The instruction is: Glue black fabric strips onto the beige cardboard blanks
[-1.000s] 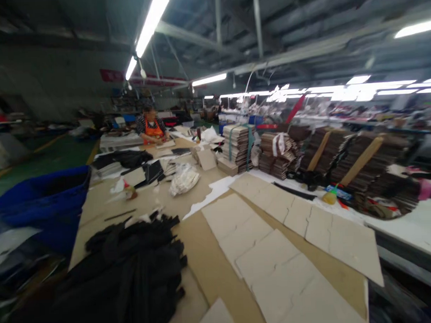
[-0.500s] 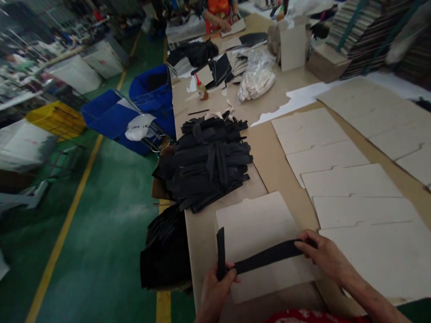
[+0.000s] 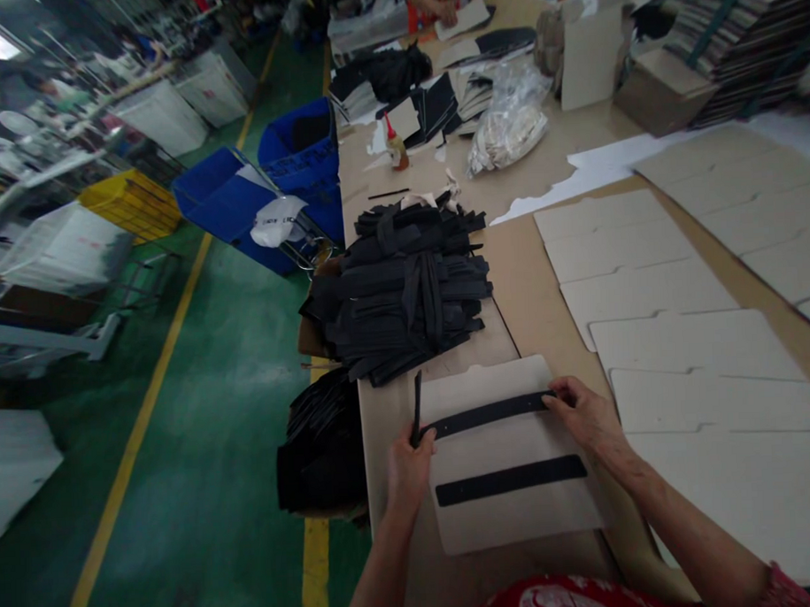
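A pale board (image 3: 506, 526) lies on the table in front of me, with one black strip (image 3: 510, 479) flat across its lower part. Across the board's upper part stretches a second black strip (image 3: 492, 415). My left hand (image 3: 412, 458) pinches its left end, along with a dark piece that sticks up above the fingers. At the strip's right end, my right hand (image 3: 578, 412) grips it between thumb and fingers. A large pile of black strips (image 3: 405, 295) sits just beyond the board.
Overlapping pale boards (image 3: 701, 399) cover the table's right side. Farther off are a glue bottle (image 3: 396, 151), a plastic bag (image 3: 509, 136) and a person's hand (image 3: 446, 14) on a board. Black material (image 3: 321, 466) and blue bins (image 3: 225, 203) stand left of the table edge.
One black strip now lies flat on the lower board. Both hands have moved up the board with another strip stretched between them. The camera view has shifted slightly.
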Available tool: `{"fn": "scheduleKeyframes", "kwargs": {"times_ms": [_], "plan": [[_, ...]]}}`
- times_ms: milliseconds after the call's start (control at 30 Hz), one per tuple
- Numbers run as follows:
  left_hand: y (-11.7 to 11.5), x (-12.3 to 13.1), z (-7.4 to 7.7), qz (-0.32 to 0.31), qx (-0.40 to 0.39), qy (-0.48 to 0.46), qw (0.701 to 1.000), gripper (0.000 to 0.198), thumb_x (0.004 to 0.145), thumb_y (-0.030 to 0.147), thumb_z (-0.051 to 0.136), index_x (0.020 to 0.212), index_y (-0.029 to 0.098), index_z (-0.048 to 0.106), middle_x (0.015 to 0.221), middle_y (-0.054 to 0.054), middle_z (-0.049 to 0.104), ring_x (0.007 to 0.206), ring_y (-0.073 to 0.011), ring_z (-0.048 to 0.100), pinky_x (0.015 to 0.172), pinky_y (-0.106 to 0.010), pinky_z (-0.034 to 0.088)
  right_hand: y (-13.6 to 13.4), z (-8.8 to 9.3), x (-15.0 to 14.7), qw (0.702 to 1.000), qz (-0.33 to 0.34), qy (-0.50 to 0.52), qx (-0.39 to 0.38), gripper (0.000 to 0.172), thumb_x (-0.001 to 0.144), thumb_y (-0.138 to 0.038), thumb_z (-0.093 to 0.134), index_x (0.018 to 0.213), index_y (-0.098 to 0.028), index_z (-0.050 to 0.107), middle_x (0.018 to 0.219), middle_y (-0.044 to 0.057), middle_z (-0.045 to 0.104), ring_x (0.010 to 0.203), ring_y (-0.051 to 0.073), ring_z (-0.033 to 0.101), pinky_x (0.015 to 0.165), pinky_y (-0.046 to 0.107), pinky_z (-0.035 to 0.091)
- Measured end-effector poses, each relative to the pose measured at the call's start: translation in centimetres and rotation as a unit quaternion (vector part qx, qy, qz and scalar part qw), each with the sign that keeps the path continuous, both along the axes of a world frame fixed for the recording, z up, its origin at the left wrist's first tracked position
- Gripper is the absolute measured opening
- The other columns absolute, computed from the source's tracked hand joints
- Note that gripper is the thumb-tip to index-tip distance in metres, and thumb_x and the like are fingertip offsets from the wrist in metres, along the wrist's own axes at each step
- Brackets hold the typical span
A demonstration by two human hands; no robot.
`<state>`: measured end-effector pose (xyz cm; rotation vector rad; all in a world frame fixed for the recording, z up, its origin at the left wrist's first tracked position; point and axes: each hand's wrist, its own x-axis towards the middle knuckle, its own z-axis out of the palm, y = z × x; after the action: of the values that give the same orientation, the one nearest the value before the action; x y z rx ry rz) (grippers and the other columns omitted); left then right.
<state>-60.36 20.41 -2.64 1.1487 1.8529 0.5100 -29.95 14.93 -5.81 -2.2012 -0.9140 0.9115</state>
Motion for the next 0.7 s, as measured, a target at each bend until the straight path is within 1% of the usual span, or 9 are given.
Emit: {"fn": "scheduleKeyframes", "kwargs": {"times_ms": [67,167,267,433,533,700], "plan": [[0.2,0.3,-0.4,-0.016,0.004,0.002,1.0,0.013,0.079,0.024,0.073,0.09,0.017,0.076,0.07,-0.003,0.073,0.066,-0.0212,0.071,0.064,-0.027,0.051,0.1,-0.4,0.1,1.0,-0.002,-0.006,-0.006,0.029,0.069,-0.051,0.059,0.084,-0.026,0.062,0.067,0.001,0.064,0.065,0.021,0.06,0.066,0.035,0.043],[0.5,0.4,-0.9,-0.033,0.008,0.01,0.999,0.013,0.081,0.023,0.072,0.091,0.017,0.077,0.079,-0.006,0.076,0.077,-0.0241,0.073,0.071,-0.03,0.052,0.1,-0.8,0.2,1.0,-0.003,-0.009,-0.017,0.027,0.07,-0.049,0.06,0.083,-0.026,0.063,0.066,0.001,0.064,0.064,0.021,0.06,0.064,0.034,0.043],[0.6,0.3,-1.3,-0.04,0.011,0.021,0.999,0.013,0.081,0.024,0.074,0.091,0.017,0.077,0.083,-0.008,0.077,0.085,-0.0269,0.074,0.077,-0.032,0.053,0.1,-1.0,0.3,1.0,-0.006,-0.012,-0.022,0.025,0.071,-0.046,0.061,0.084,-0.025,0.064,0.067,0.0,0.065,0.064,0.02,0.06,0.064,0.033,0.043],[0.5,0.0,-2.1,-0.04,0.009,0.019,0.999,0.016,0.082,0.024,0.074,0.095,0.016,0.076,0.086,-0.009,0.077,0.088,-0.0269,0.073,0.08,-0.032,0.052,0.1,-1.4,0.4,0.999,-0.011,-0.018,-0.027,0.026,0.071,-0.047,0.063,0.085,-0.025,0.067,0.068,0.0,0.066,0.064,0.02,0.06,0.064,0.033,0.043],[0.5,-0.1,-2.6,-0.029,0.004,0.011,1.0,0.018,0.082,0.027,0.073,0.097,0.016,0.075,0.086,-0.009,0.077,0.085,-0.026,0.073,0.077,-0.032,0.052,0.1,-1.5,0.4,0.999,-0.013,-0.02,-0.024,0.027,0.072,-0.048,0.062,0.085,-0.025,0.067,0.07,0.001,0.067,0.066,0.02,0.061,0.066,0.033,0.044],[0.6,0.1,-2.8,-0.009,-0.009,-0.002,1.0,0.024,0.082,0.033,0.071,0.096,0.014,0.073,0.068,-0.003,0.07,0.065,-0.0217,0.067,0.062,-0.028,0.047,0.3,-1.7,0.3,0.999,-0.021,-0.027,-0.028,0.026,0.071,-0.048,0.063,0.082,-0.025,0.065,0.07,0.002,0.068,0.067,0.021,0.061,0.066,0.033,0.044]]}}
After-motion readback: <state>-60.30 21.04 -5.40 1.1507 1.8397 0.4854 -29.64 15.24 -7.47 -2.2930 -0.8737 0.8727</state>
